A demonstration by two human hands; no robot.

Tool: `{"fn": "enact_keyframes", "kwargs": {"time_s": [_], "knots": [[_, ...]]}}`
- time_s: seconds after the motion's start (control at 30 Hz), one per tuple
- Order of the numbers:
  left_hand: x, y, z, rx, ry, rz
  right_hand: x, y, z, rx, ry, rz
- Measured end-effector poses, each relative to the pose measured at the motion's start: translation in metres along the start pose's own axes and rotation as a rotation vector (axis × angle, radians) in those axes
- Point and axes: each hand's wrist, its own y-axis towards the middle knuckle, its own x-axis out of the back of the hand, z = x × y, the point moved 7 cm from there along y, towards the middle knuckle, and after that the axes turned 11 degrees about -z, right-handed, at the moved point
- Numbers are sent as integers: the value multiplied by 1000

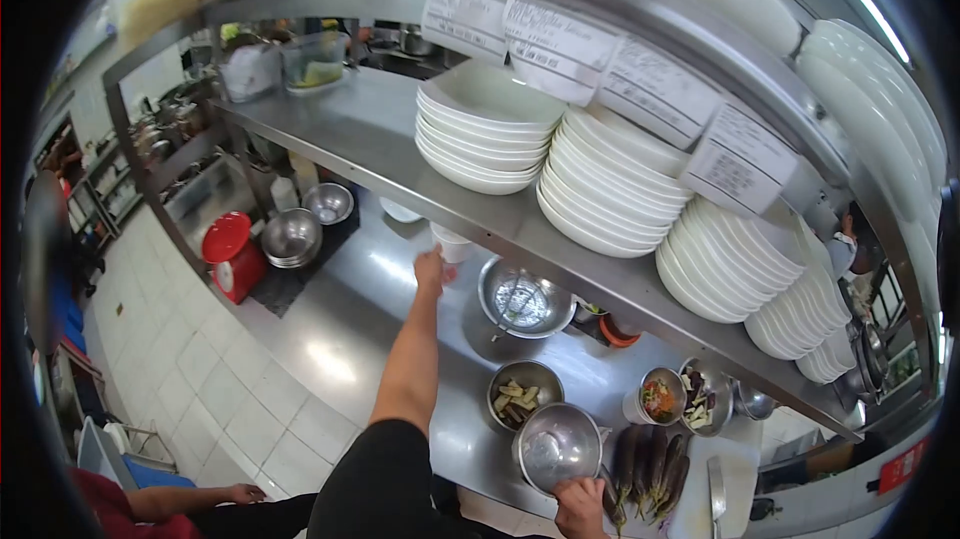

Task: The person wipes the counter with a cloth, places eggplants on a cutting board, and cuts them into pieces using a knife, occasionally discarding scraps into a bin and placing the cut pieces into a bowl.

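My left hand [429,269] reaches far across the steel counter, its fingers closed at the side of a white container [453,243] under the shelf. The shelf edge partly hides the container. My right hand [581,507] grips the rim of a steel bowl [558,451] near the counter's front edge; I see nothing in it. Just behind sits another steel bowl [548,376] with cut eggplant pieces [516,399]. Several whole eggplants [650,464] lie to the right of my bowl, beside a knife [716,489] on a white board [738,469].
A steel shelf [380,167] with stacked white dishes [490,129] overhangs the counter. Further back stands a large steel bowl [525,299] with a whisk. A red scale [232,249] and steel bowls [292,237] are at left. Another person's hand [245,493] shows at lower left.
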Motion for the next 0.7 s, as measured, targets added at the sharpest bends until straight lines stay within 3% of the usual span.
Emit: {"fn": "enact_keyframes", "kwargs": {"time_s": [0.07,0.17,0.23,0.33,0.43,0.53,0.6,0.63,0.7], "knots": [[41,-88,8,132,-40,191,-6,-15,13,40,146,-53],[134,-223,22,-65,185,186,-31,-49,14,127,179,74],[207,-307,58,-44,245,167,-39,-76,18,194,227,156],[291,-453,94,143,363,301,-10,-106,40,325,228,135],[342,-591,108,297,205,300,11,-151,63,436,288,112],[403,-674,140,213,270,213,27,-211,97,595,323,141],[465,-710,186,232,287,-6,15,-266,123,722,319,285],[498,-724,207,219,310,-83,21,-289,138,752,441,246],[548,-772,225,266,308,-210,71,-317,182,676,590,230]]}}
